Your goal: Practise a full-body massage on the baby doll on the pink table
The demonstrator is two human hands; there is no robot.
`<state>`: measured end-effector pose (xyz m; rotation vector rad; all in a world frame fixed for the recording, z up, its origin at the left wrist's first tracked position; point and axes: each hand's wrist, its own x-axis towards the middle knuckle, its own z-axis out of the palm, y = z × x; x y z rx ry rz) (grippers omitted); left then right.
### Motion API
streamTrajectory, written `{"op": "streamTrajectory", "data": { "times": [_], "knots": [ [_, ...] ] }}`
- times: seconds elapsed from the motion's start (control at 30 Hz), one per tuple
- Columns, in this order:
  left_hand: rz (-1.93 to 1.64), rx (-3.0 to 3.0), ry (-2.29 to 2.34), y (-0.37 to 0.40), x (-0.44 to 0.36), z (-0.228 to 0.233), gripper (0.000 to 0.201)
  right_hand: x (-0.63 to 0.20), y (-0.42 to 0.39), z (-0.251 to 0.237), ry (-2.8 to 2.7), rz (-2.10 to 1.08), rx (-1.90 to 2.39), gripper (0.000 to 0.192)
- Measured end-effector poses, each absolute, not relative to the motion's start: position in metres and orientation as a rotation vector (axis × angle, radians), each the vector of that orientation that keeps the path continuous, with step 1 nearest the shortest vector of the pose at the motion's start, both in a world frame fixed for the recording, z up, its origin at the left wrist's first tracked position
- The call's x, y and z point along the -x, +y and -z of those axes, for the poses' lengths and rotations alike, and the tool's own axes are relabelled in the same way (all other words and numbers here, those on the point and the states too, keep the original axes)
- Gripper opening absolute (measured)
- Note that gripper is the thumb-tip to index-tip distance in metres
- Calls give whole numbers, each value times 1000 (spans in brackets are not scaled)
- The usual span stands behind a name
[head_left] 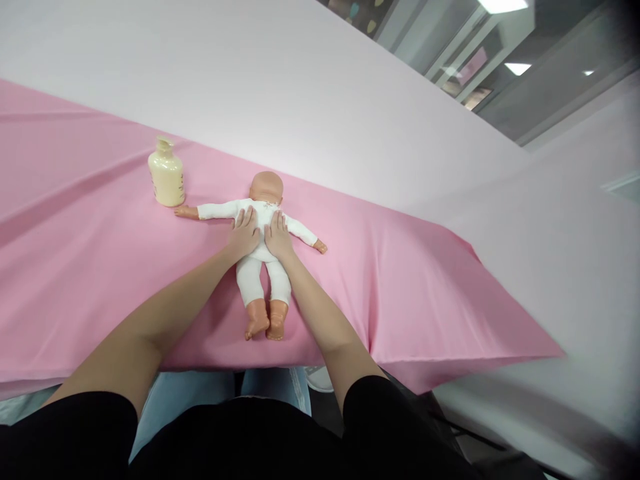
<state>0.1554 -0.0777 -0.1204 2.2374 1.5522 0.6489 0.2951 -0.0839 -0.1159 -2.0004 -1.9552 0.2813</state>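
A baby doll (263,252) in a white body suit lies stretched out with its bald head away from me, its feet towards me and both arms spread; no face shows, so its back seems to be up. My left hand (245,235) rests flat on the left side of its torso, fingers extended. Beside it, my right hand (278,237) lies flat on the right side of the torso, fingers pointing to the doll's head. A narrow strip of white cloth shows between the two hands. Neither hand grips anything.
A cream pump bottle (167,177) stands upright near the doll's left-hand fingertips. Pink cloth (410,293) covers the table, creased and hanging over the front and right edges. A white wall (210,73) rises right behind, with a window (465,60) at upper right.
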Motion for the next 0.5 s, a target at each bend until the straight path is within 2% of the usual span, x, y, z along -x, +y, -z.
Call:
{"op": "streamTrajectory", "data": {
  "times": [0.5],
  "knots": [
    [-814,-2299,1484,-60,-151,144,68,-296,-118,118,-2094,-229,1955,71]
  ]
}}
